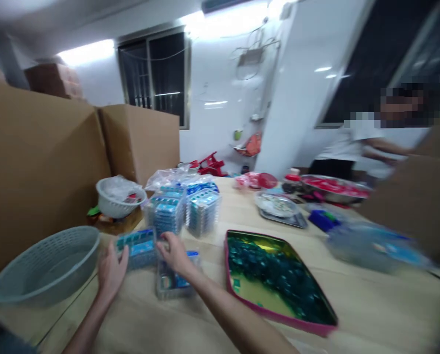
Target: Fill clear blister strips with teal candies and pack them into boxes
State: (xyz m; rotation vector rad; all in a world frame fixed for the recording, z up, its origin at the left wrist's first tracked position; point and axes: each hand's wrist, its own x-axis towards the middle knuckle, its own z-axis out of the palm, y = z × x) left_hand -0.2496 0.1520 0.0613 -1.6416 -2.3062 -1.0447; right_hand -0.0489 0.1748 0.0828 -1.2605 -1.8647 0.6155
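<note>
A clear plastic box (pixel 140 249) with blue and teal contents is between my two hands on the table. My left hand (pixel 112 268) grips its left end, thumb toward me. At its right end are the curled fingers of my right hand (pixel 173 253), closed against the box's edge; the fingertips are partly hidden. Under my right forearm lies a second clear box (pixel 168 282) with blue printing. Just beyond stand stacks of similar boxes, one on the left (pixel 166 214) and one on the right (pixel 203 214). To the right, a pink-rimmed tray (pixel 256 297) holds many shiny dark teal pieces.
An oval grey basket (pixel 46 265) sits at the left, near cardboard (pixel 39 162). Behind it is a white basket (pixel 116 199) with plastic bags. Farther right are plates (pixel 277 204), a metal bowl (pixel 334 189) of red items and a clear bag (pixel 374 246). A person (pixel 347 137) stands at the right.
</note>
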